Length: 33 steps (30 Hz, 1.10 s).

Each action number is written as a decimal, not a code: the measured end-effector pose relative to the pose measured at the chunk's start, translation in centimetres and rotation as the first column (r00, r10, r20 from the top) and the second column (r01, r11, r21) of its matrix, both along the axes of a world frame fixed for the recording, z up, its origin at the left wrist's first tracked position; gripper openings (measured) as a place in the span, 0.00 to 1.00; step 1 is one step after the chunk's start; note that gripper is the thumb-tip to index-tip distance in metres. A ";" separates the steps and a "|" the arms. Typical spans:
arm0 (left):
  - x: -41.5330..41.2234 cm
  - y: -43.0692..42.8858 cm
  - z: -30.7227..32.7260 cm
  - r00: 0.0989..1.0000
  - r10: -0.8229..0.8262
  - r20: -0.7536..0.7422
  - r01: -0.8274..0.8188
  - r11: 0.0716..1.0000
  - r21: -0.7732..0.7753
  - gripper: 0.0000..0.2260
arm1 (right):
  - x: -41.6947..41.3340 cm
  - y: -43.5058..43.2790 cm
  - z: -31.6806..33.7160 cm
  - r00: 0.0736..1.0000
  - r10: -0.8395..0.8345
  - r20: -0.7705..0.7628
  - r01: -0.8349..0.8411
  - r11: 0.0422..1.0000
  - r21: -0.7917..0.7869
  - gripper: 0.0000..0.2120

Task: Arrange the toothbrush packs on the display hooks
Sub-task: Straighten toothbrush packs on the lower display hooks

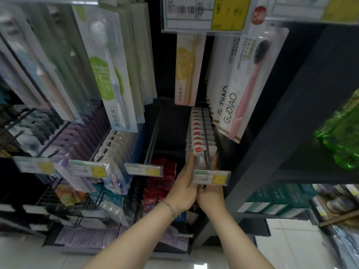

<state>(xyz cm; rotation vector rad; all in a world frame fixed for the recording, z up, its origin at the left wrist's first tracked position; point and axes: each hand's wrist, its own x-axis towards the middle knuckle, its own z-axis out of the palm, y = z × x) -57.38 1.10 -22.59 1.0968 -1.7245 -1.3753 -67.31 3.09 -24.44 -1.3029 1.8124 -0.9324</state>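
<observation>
Left hand point(185, 184), right hand point(210, 198) gripping front pack point(201, 152) at hook point(205, 133) tip

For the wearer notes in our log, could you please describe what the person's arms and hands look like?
Both forearms are bare, with no sleeves in view. The left hand and right hand wear no gloves. A thin, silver-coloured chain bracelet circles the left wrist. I see no watch or ring.

R hand point(210, 197) fingers hidden behind price tag point(211, 177); front pack point(204, 152) lower part covered; tag text blurred.
</observation>
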 end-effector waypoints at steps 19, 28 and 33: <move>9.2 3.3 4.1 0.757 0.034 0.652 0.164 0.957 -0.240 0.11 | 1.7 6.7 4.7 0.857 0.078 -0.509 -0.044 0.996 0.079 0.11; 10.9 3.3 12.2 0.929 0.017 0.369 0.094 0.955 -0.282 0.12 | 1.9 8.7 11.3 0.899 -0.207 -0.386 0.148 0.973 -0.178 0.14; 8.0 1.7 17.5 0.974 -0.038 0.225 0.110 0.943 -0.315 0.23 | 1.9 6.8 16.1 0.942 -0.271 -0.199 0.185 0.912 -0.365 0.33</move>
